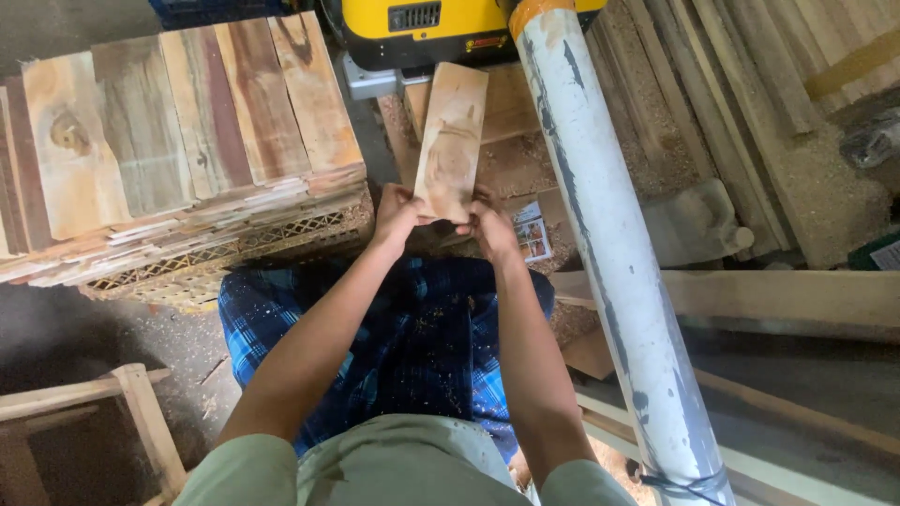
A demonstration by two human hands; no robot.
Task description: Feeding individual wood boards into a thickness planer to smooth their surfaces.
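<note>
Stack of short wooden boards (178,141), upper left, rows side by side on a perforated crate (234,248); sawdust on the layers. White pipe (609,262) runs diagonally down the right side, scuffed, orange band at its top end. Long planks (741,103) lie beyond the pipe with sawdust heaped on them. Yellow-and-black machine (422,28) at top centre. Pale board (452,141) held out lengthwise toward the machine, far end near the machine's opening. Left hand (398,214) clamps the near left corner, fingers curled; right hand (489,225) pinches the near right corner. Both over blue plaid lap.
</note>
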